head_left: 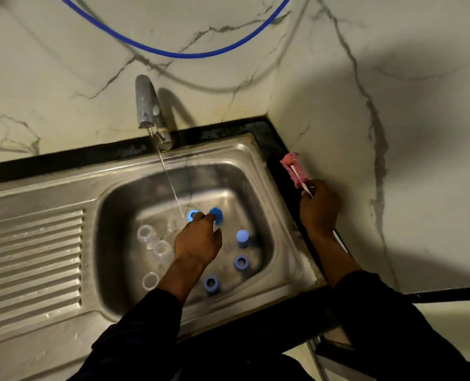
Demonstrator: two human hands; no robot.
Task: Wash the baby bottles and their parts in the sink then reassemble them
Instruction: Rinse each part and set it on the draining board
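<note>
My left hand (198, 243) is down in the steel sink (110, 215), fingertips pinching a pale blue ring (192, 215) at the thin water stream. Clear round bottles (145, 233) lie just left. My right hand (320, 210) grips the fuzzy pink brush (294, 171) by its thin white handle.

Open basin floor (228, 193) at back right; clear bottles (145, 233) crowding the left, blue rings (241, 262) the front right.

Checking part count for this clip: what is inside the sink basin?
Three clear bottles at left, five blue parts, one at the left hand's fingertips, and running water. The hand and forearm hide whatever lies beneath them.
</note>
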